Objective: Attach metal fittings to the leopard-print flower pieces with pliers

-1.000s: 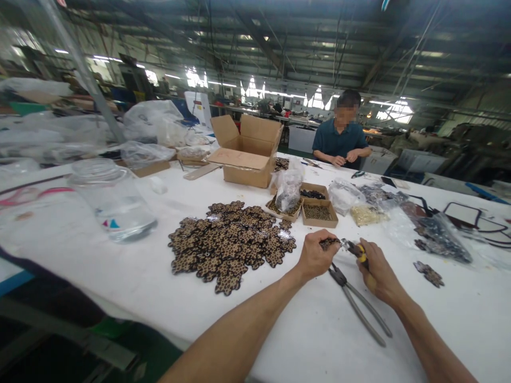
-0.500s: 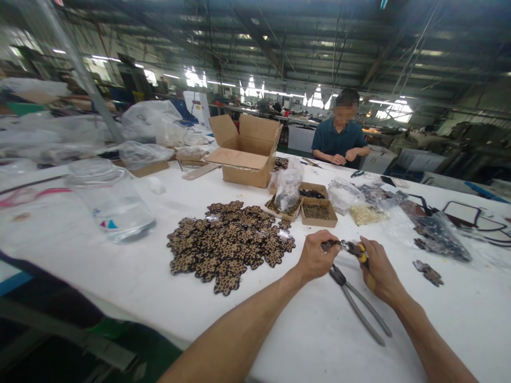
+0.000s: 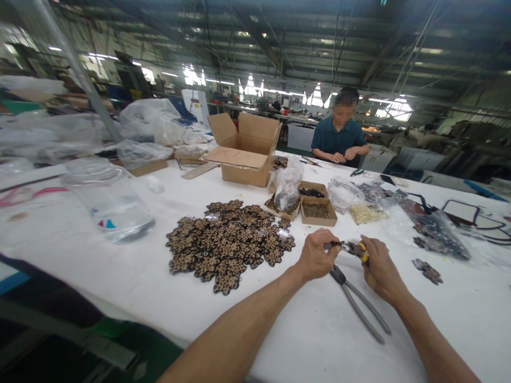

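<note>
My left hand (image 3: 318,254) is closed around a small dark patterned piece (image 3: 330,245), most of it hidden by the fingers. My right hand (image 3: 377,266) grips yellow-handled pliers (image 3: 353,248), whose jaws meet the edge of that piece; whether they bite on it I cannot tell. Below the two hands lies a second pair of pliers (image 3: 361,307) with long grey handles. Left of my left hand spreads a heap of leopard-print bear-shaped pieces (image 3: 227,242). Two more such pieces (image 3: 428,271) lie to the right of my right hand.
Small cardboard trays (image 3: 318,211) of metal bits stand beyond my hands, near an open carton (image 3: 245,173). A clear plastic jar (image 3: 115,207) of liquid sits at left. Plastic bags (image 3: 447,236) cover the right side. Across the table a co-worker (image 3: 339,133) handles something small.
Both hands stay nearly in place, with the pliers still at the small piece. The view has shifted very slightly.
</note>
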The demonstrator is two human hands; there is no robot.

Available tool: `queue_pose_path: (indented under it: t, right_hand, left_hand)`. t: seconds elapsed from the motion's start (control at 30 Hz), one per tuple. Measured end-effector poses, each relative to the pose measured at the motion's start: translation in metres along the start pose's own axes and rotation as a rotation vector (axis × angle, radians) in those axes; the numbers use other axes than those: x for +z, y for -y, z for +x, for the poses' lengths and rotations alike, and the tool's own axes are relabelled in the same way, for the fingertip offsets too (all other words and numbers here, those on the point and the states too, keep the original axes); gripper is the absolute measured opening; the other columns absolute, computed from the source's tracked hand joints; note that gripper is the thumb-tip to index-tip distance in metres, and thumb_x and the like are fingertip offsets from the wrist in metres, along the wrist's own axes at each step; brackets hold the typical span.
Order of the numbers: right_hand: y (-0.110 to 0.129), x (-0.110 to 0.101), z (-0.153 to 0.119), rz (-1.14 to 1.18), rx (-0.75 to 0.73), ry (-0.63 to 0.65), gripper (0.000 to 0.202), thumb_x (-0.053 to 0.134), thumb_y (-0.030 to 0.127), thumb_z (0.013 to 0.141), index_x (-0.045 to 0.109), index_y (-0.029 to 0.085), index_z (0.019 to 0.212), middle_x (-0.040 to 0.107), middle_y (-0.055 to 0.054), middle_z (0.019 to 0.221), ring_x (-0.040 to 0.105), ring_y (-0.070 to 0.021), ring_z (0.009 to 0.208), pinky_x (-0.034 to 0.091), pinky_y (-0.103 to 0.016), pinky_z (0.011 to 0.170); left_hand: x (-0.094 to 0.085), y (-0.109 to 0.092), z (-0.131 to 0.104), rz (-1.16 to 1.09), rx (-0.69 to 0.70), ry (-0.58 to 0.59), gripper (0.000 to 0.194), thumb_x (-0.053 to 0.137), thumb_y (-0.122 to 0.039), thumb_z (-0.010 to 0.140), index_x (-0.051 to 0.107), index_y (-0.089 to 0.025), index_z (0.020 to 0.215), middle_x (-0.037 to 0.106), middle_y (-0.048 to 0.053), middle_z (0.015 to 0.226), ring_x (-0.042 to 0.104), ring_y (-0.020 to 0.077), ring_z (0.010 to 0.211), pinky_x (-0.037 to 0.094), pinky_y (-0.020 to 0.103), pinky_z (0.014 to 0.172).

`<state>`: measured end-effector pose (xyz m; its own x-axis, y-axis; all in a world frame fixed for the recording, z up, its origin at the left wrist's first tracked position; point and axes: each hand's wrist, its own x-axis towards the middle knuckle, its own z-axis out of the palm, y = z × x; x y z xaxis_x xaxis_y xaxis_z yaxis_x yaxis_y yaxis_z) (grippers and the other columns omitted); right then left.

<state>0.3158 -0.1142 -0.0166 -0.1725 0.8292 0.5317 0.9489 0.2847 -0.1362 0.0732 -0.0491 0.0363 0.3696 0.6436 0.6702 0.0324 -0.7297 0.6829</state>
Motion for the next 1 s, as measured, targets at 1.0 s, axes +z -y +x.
queue_pose_path:
  t: [1.0]
  right_hand:
    - [0.009,-0.014,0.003,-0.220,0.049,0.018,0.043,0.053,0.006,0.079,0.048,0.024,0.118,0.058,-0.009,0.109,0.052,-0.0289,0.107,0.052,-0.034,0.068]
  left_hand:
    - [0.008,0.007,-0.006,0.096,0.117,0.068,0.010,0.061,-0.012,0.081,0.069,-0.017,0.081,0.065,0.006,0.075,0.059,0.0190,0.076,0.046,0.033,0.072]
